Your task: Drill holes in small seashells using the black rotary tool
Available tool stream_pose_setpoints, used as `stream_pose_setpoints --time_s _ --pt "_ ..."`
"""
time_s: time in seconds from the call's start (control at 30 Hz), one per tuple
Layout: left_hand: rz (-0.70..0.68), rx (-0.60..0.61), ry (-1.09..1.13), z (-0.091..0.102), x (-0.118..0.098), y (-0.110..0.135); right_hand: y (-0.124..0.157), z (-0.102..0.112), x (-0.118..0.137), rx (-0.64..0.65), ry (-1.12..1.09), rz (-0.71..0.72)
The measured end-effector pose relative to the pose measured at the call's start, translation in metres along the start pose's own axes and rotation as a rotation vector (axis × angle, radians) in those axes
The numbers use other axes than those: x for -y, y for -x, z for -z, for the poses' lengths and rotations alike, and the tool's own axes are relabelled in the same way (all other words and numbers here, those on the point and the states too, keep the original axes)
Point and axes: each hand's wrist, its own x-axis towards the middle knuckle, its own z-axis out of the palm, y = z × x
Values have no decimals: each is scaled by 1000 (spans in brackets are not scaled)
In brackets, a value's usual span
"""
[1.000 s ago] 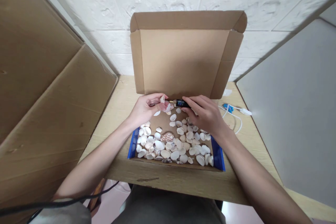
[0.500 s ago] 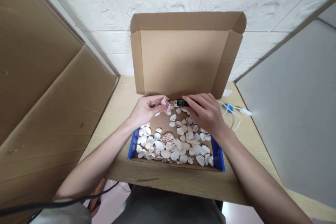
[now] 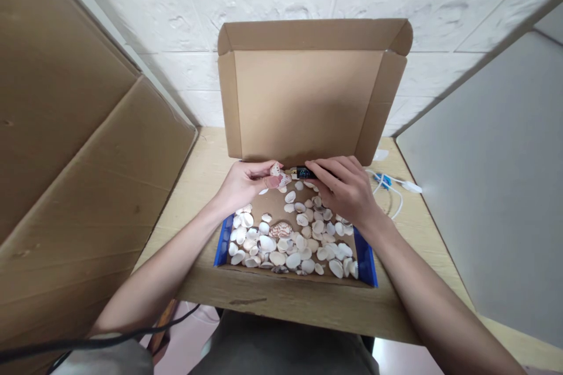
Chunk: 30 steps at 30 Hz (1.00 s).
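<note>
Between the thumb and fingers of my left hand (image 3: pixel 240 185) is a reddish-white patterned seashell (image 3: pixel 284 179), held over the back of the shell box. My right hand (image 3: pixel 347 187) is closed around a small black cylindrical tool (image 3: pixel 303 172) with a gold-coloured end; its exact kind is unclear. The gold end points left at the shell and lies very close to it; whether they touch I cannot tell. Below both hands, the shallow cardboard box (image 3: pixel 366 261) with blue sides holds many pale seashells (image 3: pixel 267 243) and a larger brown-patterned shell (image 3: pixel 280 229).
The box's open cardboard lid (image 3: pixel 308 94) stands up against the white brick wall (image 3: pixel 272 3). To the right lie a white cable (image 3: pixel 399 202) and a blue item (image 3: pixel 383 181). A cardboard panel (image 3: pixel 88 176) bounds the left side, a grey-white panel (image 3: pixel 492 176) the right.
Almost nothing differs. Both hands keep the shell and the black tool in nearly the same place, with only a very slight shift of the left fingers.
</note>
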Motion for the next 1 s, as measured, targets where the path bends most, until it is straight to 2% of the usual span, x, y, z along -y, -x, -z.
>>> stream_pose_setpoints --time_s 0.1,0.27,0.4,0.6,0.83,1.0 --pt "2 10 0 -1 -3 1 0 0 1 -23 -23 -3" --pt "1 45 -8 0 -5 2 3 -2 2 50 -156 -47" --pt "7 26 -1 1 -4 2 2 -1 2 7 -98 -26" --pt "-11 79 -3 1 -5 2 -1 1 0 -38 -32 -14" --pt "-5 44 14 2 -2 1 5 -3 1 54 -158 -36" --pt "-20 38 -6 2 -3 2 4 -2 2 31 -139 -36"
